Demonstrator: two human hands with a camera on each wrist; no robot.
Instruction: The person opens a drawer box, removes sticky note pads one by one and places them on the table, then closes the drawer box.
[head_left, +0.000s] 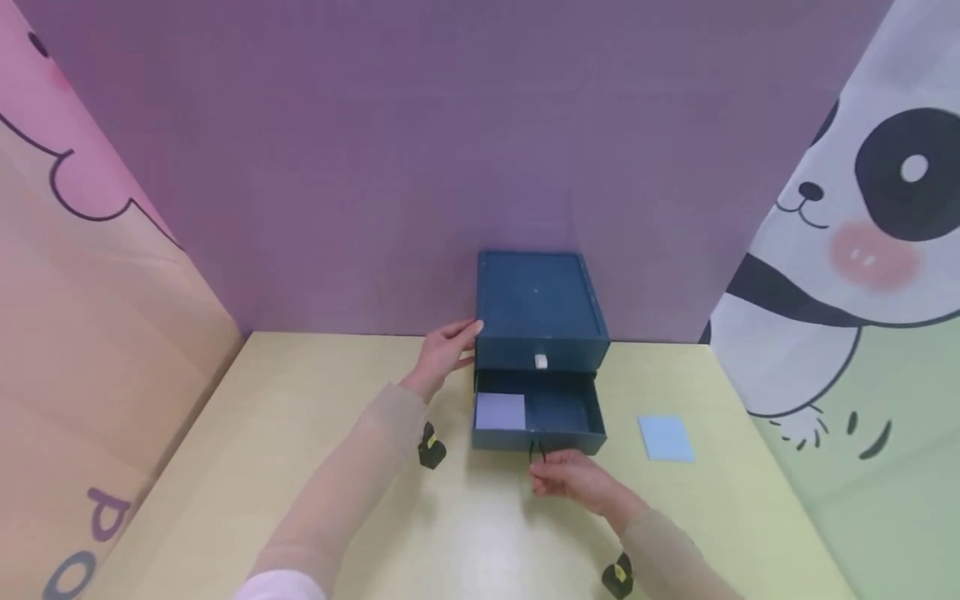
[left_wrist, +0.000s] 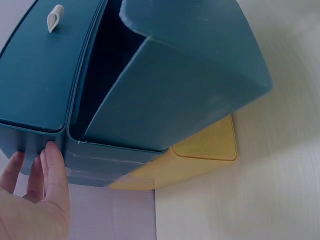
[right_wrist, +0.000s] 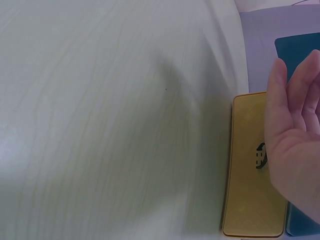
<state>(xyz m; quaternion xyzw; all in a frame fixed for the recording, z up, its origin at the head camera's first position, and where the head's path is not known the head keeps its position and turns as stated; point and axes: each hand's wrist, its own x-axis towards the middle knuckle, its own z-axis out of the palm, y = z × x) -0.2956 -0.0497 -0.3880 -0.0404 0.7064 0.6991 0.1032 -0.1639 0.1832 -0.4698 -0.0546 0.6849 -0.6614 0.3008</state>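
Observation:
A dark blue drawer box (head_left: 536, 296) stands at the back of the table. Its lower blue drawer (head_left: 566, 412) is pulled out, with a lilac square pad (head_left: 501, 412) lying in its left part. With fingers fairly straight, my left hand (head_left: 442, 354) touches the left side of the upper box, near its front edge; the left wrist view shows those fingertips (left_wrist: 51, 148) on the blue side. At the open drawer's front, my right hand (head_left: 577, 479) pinches the black loop pull (head_left: 537, 452). Its fingertips are largely hidden in the right wrist view.
A yellow drawer (left_wrist: 210, 142) sits at the bottom of the stack, bearing a dark mark in the right wrist view. To the right lies a light blue pad (head_left: 666, 438) on the table (head_left: 315, 467). A purple wall (head_left: 360, 167) rises behind.

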